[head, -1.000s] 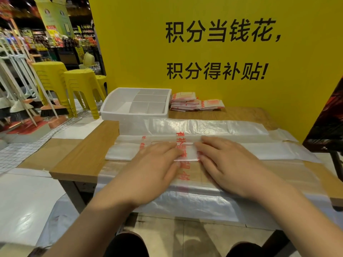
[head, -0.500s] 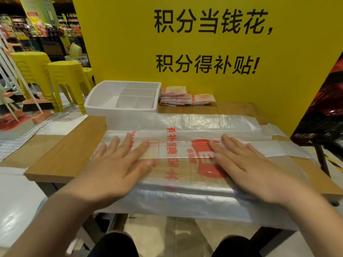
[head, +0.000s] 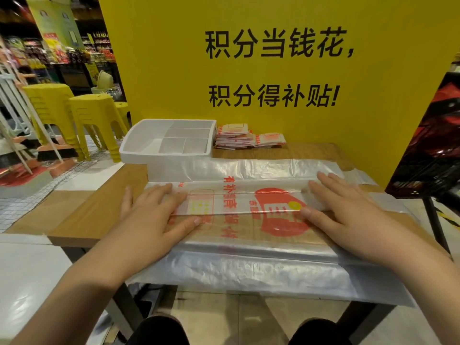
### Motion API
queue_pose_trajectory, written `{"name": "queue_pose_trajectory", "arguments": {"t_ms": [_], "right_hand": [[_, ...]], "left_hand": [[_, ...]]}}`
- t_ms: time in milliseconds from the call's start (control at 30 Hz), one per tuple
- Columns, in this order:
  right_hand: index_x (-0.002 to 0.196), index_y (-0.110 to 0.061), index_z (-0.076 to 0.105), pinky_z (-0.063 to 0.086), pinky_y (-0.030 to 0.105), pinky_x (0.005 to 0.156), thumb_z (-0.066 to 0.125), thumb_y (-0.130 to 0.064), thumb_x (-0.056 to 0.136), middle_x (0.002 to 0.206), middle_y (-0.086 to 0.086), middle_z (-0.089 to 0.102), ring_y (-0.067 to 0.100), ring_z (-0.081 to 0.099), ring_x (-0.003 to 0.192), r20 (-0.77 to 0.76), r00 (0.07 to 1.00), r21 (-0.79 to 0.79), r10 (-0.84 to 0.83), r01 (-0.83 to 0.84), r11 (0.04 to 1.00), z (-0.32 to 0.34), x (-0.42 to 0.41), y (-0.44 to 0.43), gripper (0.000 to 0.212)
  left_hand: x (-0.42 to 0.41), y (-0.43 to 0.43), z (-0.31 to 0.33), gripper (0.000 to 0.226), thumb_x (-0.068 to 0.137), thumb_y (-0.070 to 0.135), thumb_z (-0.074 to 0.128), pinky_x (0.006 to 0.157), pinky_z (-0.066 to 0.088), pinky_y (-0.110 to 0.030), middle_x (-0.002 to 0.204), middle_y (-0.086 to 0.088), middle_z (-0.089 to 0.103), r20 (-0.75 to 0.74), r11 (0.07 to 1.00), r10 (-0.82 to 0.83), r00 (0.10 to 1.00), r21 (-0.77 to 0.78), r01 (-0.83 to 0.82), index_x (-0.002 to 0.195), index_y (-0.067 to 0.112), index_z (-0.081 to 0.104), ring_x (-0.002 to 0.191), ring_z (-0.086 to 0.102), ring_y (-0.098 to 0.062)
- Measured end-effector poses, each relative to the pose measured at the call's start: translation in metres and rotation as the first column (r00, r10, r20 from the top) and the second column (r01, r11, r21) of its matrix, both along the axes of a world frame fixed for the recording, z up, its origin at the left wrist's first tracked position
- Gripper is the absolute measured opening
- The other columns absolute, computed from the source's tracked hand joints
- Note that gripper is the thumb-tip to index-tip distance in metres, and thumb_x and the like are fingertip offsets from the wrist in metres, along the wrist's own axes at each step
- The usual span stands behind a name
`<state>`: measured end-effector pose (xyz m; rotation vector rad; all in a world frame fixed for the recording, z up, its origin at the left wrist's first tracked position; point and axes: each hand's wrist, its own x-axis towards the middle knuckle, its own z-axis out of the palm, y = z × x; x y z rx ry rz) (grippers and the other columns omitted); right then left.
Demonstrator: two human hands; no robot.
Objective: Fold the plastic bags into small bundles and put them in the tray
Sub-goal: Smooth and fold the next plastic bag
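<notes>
Hands slid further apart | left hand at 9, right hand at 3 — fingers flat on plastic bag at centre, tray at 11 | sweep outward evenly, palms low — crease straight.

Left hand and right hand bare, fingers plain. Short, trimmed, unpainted-looking nails. Forearms uncovered right up to the frame edge. Bottom edge: two rounded knees in dark, black-looking trousers, fabric smooth, weave and seams too dim to tell.
</notes>
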<state>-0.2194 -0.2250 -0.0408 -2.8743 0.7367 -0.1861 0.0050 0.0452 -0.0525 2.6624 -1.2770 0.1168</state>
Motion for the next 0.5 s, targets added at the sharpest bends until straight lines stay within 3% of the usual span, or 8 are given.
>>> {"name": "queue_pose_trajectory", "arguments": {"t_ms": [67, 167, 400, 500], "right_hand": [[0.156, -0.036, 0.024, 0.006, 0.029, 0.124, 0.023, -0.075, 0.085, 0.165, -0.015, 0.012, 0.003, 0.003, 0.151, 0.051, 0.991, 0.006, 0.121, -0.122, 0.993, 0.004, 0.006, 0.009, 0.081], [0.153, -0.043, 0.028, 0.015, 0.027, 0.123, 0.032, -0.07, 0.09, 0.161, -0.021, 0.021, -0.001, 0.014, 0.148, 0.064, 0.973, 0.067, 0.22, -0.225, 0.972, 0.004, 0.014, 0.021, 0.069], [0.153, -0.048, 0.025, 0.009, 0.031, 0.125, 0.023, -0.068, 0.093, 0.161, -0.026, 0.013, -0.003, 0.009, 0.148, 0.049, 0.976, 0.101, 0.212, -0.216, 0.971, -0.011, 0.031, 0.017, 0.063], [0.15, -0.048, 0.032, 0.016, 0.031, 0.123, 0.03, -0.07, 0.091, 0.16, -0.026, 0.019, -0.002, 0.017, 0.148, 0.088, 0.969, 0.137, 0.232, -0.242, 0.96, -0.01, 0.039, 0.0, 0.063]], "left_hand": [[-0.001, -0.003, 0.002, 0.089, 0.075, 0.084, 0.006, 0.118, -0.017, -0.048, 0.158, 0.011, 0.031, 0.049, 0.997, -0.067, 0.997, -0.034, 0.069, 0.145, 0.042, 0.042, 0.148, 0.021, -0.011], [-0.004, -0.006, 0.002, 0.082, 0.079, 0.079, 0.008, 0.12, -0.01, -0.045, 0.151, 0.018, 0.041, 0.06, 0.991, -0.126, 0.99, -0.043, 0.128, 0.143, 0.042, 0.045, 0.143, 0.031, -0.006], [0.001, -0.017, -0.008, 0.079, 0.081, 0.076, 0.012, 0.123, 0.005, -0.044, 0.149, 0.018, 0.039, -0.036, 0.985, -0.088, 0.995, -0.153, 0.082, 0.144, 0.04, 0.042, 0.143, 0.028, -0.006], [-0.001, -0.028, -0.007, 0.06, 0.094, 0.069, 0.03, 0.122, 0.009, -0.045, 0.149, 0.016, 0.042, -0.048, 0.986, -0.039, 0.998, -0.161, 0.031, 0.143, 0.038, 0.045, 0.141, 0.03, -0.009]]}}
